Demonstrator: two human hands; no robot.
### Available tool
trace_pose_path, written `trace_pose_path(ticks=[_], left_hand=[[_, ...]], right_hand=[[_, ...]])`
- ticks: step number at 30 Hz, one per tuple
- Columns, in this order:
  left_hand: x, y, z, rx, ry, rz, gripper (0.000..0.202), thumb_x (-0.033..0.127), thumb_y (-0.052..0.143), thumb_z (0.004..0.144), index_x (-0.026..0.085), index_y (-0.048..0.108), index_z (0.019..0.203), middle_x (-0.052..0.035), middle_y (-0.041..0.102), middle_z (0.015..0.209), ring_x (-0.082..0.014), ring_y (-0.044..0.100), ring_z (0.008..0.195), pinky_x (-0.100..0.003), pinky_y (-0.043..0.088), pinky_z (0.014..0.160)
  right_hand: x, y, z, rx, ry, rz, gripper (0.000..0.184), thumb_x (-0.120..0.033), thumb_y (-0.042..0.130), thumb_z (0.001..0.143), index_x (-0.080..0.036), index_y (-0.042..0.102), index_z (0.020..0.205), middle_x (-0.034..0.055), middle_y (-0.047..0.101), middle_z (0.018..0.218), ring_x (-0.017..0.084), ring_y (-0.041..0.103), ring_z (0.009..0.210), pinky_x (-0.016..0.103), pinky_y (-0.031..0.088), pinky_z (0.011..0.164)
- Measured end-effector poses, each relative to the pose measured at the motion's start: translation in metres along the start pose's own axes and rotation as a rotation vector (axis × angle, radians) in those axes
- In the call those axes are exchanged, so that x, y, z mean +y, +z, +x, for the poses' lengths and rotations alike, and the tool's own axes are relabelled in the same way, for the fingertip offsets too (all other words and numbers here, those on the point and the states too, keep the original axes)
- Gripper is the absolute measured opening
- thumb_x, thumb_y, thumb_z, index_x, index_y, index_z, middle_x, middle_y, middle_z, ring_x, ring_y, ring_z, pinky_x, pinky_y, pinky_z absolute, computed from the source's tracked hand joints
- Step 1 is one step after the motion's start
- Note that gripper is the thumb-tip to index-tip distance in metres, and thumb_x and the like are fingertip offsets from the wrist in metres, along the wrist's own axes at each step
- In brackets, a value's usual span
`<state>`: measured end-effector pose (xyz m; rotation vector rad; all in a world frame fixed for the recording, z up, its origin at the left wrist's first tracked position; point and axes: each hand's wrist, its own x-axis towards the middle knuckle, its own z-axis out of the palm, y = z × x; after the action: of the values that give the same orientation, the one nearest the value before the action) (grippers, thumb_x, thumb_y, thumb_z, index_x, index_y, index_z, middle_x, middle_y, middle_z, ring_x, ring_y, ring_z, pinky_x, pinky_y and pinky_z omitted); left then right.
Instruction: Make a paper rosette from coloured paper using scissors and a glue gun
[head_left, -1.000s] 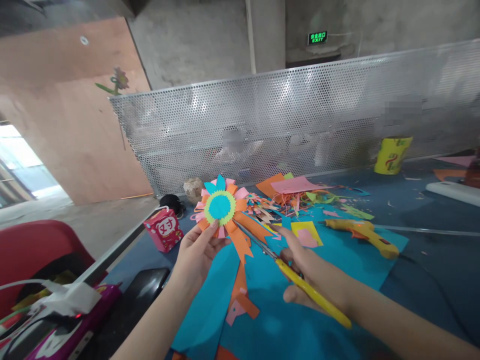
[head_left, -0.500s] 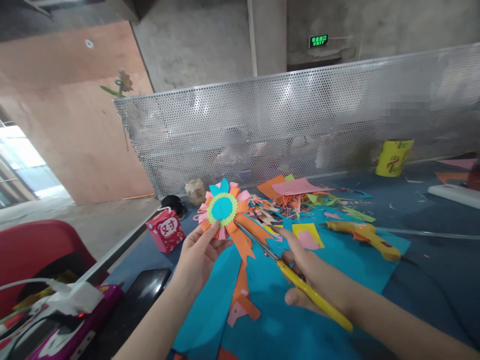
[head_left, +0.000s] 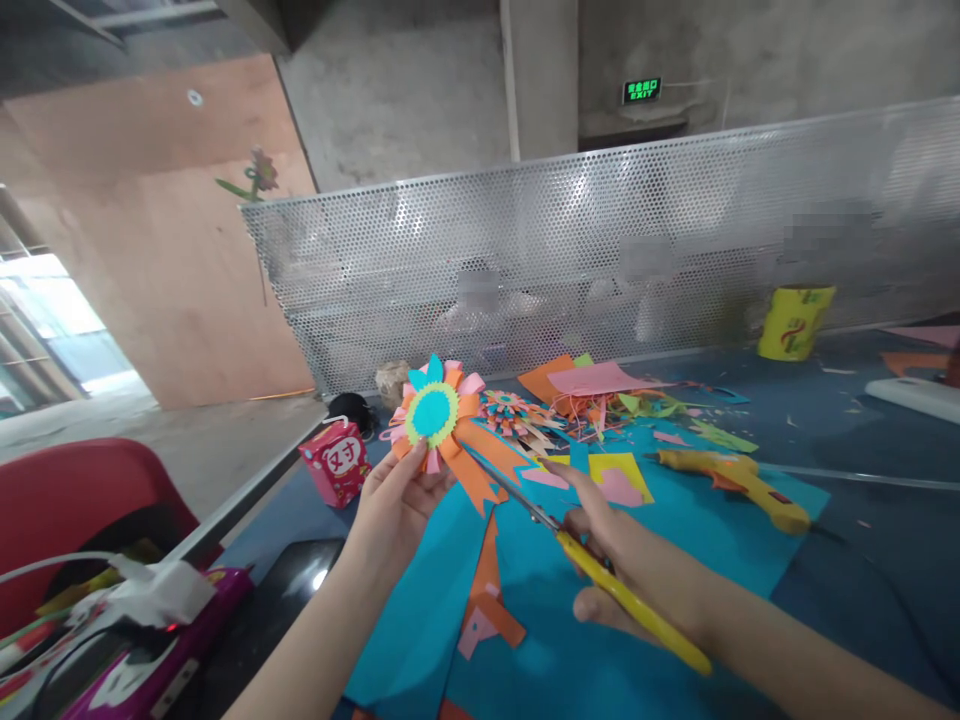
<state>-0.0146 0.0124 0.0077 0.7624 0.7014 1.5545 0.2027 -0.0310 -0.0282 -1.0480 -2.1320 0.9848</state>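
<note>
My left hand (head_left: 397, 510) pinches a paper rosette (head_left: 435, 415) with a blue centre, a green zigzag ring, orange and pink loops and blue tips on top. Two orange ribbon tails (head_left: 474, 475) hang from its lower right. Yellow-handled scissors (head_left: 600, 575) are in my right hand (head_left: 619, 545), the index finger stretched along them. Their blades lie at the tails and point toward the rosette. Under both hands spread blue paper sheets (head_left: 570, 640), with orange and pink scraps (head_left: 491, 618) on them. Behind the rosette sits a second fringed paper flower (head_left: 506, 408).
A yellow glue gun (head_left: 739, 485) lies at the right with its cord trailing. Paper offcuts (head_left: 600, 400) pile up at the back before a perforated metal screen (head_left: 525, 240). On the left are a pink drink box (head_left: 336, 462), a black phone (head_left: 304, 570) and a power strip (head_left: 150, 650).
The rosette has shifted slightly left and turned a little in my left hand, its tails swinging with it. My right hand and the scissors have barely moved; the camera view has shifted slightly.
</note>
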Motion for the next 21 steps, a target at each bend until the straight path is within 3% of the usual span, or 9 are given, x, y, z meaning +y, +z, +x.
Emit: trace_pose_path(ticks=[6,12,16,21], left_hand=[[0.005,0.005,-0.001,-0.025,0.024,-0.034,0.011,0.012,0.071,0.06,0.011,0.06,0.059,0.0,0.062,0.052,-0.008,0.056,0.044,-0.019,0.053,0.05],[0.003,-0.001,0.002,-0.019,0.074,0.027,0.023,0.021,0.078,0.054,0.016,0.062,0.071,0.0004,0.067,0.061,-0.0128,0.062,0.053,-0.025,0.054,0.055],[0.002,-0.003,0.002,-0.042,0.151,0.068,0.025,0.026,0.079,0.054,0.02,0.062,0.071,0.0036,0.065,0.058,-0.0109,0.061,0.052,-0.023,0.052,0.054],[-0.002,-0.001,-0.005,-0.163,0.092,0.22,0.021,0.03,0.075,0.059,0.019,0.061,0.069,0.004,0.062,0.061,-0.0085,0.056,0.047,-0.021,0.048,0.047]], right_hand=[[-0.002,-0.001,0.001,-0.003,-0.001,-0.001,0.091,-0.049,0.055,0.075,-0.02,-0.005,0.137,-0.0045,0.036,0.068,0.01,0.031,0.052,0.022,0.023,0.046],[-0.004,-0.001,0.0,-0.01,0.0,0.02,0.096,-0.055,0.056,0.073,-0.02,-0.006,0.138,-0.0042,0.038,0.069,0.009,0.03,0.052,0.022,0.024,0.045],[-0.002,0.003,0.002,0.076,0.041,0.126,0.086,-0.051,0.056,0.074,-0.027,0.002,0.137,-0.0044,0.039,0.07,0.007,0.033,0.049,0.019,0.028,0.042],[-0.012,0.006,0.006,0.296,0.18,0.364,0.065,-0.05,0.049,0.077,-0.034,0.012,0.127,-0.0058,0.045,0.075,0.002,0.036,0.031,0.015,0.024,0.027]])
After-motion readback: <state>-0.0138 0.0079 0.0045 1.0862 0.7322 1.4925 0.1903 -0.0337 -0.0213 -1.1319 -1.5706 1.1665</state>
